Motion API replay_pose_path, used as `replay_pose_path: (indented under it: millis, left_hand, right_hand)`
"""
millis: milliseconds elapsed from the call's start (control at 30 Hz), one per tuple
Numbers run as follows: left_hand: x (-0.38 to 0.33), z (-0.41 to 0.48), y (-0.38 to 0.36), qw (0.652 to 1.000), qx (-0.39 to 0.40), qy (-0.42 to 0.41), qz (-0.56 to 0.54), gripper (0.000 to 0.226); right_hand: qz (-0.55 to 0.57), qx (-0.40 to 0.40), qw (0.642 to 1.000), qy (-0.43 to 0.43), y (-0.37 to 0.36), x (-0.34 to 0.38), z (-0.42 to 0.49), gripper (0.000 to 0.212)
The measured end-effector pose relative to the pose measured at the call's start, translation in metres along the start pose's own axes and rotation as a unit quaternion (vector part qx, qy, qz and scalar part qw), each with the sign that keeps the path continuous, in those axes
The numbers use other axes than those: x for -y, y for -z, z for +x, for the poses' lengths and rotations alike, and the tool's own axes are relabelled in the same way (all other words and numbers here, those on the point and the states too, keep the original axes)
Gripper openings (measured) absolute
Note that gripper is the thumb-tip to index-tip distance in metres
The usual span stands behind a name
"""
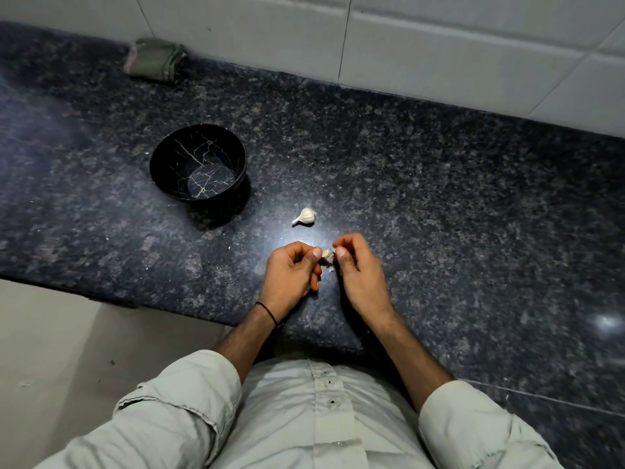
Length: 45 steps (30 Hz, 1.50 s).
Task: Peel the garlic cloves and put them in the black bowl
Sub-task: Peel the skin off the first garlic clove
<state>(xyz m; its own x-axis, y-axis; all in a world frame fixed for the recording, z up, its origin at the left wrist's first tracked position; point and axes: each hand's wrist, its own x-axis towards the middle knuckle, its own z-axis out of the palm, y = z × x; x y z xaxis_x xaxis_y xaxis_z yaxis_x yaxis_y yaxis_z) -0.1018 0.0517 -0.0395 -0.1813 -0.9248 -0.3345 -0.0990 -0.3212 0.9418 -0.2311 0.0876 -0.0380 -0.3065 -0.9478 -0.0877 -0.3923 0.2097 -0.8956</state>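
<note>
My left hand (291,275) and right hand (358,269) together pinch one garlic clove (326,254) between thumbs and fingertips, low over the dark granite counter (439,198) and near its front edge. A garlic bulb (305,216) lies just beyond my hands. The black bowl (189,147) stands farther left, with a stretch of counter between it and the bulb. A folded cloth (154,60) rests against the tiled wall (439,45).

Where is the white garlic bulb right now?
Head view: the white garlic bulb lies on the dark speckled granite counter, just beyond the left hand and right hand, right of the black gold-veined bowl.
</note>
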Motion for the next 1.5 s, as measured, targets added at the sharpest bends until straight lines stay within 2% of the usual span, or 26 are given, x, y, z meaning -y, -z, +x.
replay_pose_path:
  millis: [100, 233, 333, 667, 1033, 1100, 1233, 1300, 1500]
  left_hand:
    - [0.002, 0.0, 0.001, 0.999, 0.002, -0.024, 0.027, 0.024]
    - [0.007, 0.001, 0.001, 0.997, 0.005, -0.041, 0.059, 0.026]
    - [0.009, 0.001, 0.001, 0.996, -0.002, -0.043, 0.075, 0.026]
    - [0.013, 0.006, 0.0, 0.995, -0.012, -0.048, 0.083, 0.029]
    - [0.01, 0.004, 0.0, 0.994, 0.023, -0.07, 0.083, 0.047]
    - [0.008, 0.002, 0.0, 0.994, 0.026, -0.068, 0.082, 0.042]
    - [0.005, -0.001, 0.001, 0.998, 0.034, -0.05, 0.035, 0.014]
    - [0.004, -0.003, 0.001, 0.998, 0.045, -0.041, 0.03, 0.008]
    - [0.014, 0.003, 0.002, 0.999, 0.038, -0.024, -0.025, 0.008]
  right_hand:
    - [0.052, 0.027, 0.998, 0.005, 0.005, -0.001, -0.002, 0.023]
    - [0.035, 0.072, 0.996, 0.023, 0.005, 0.003, -0.001, 0.011]
    - [0.046, 0.054, 0.998, 0.0, 0.002, 0.006, -0.001, 0.009]
    - [-0.094, 0.037, 0.994, 0.037, -0.012, 0.01, 0.001, 0.023]
    - [-0.131, -0.014, 0.991, -0.026, -0.016, 0.016, 0.004, 0.033]
    - [-0.137, -0.015, 0.99, -0.038, -0.016, 0.017, 0.006, 0.038]
    - [-0.122, -0.023, 0.99, -0.067, -0.018, 0.018, 0.01, 0.054]
    - [-0.103, -0.027, 0.992, -0.072, -0.016, 0.02, 0.009, 0.054]
    - [-0.023, -0.032, 0.996, -0.082, -0.011, 0.019, 0.004, 0.042]
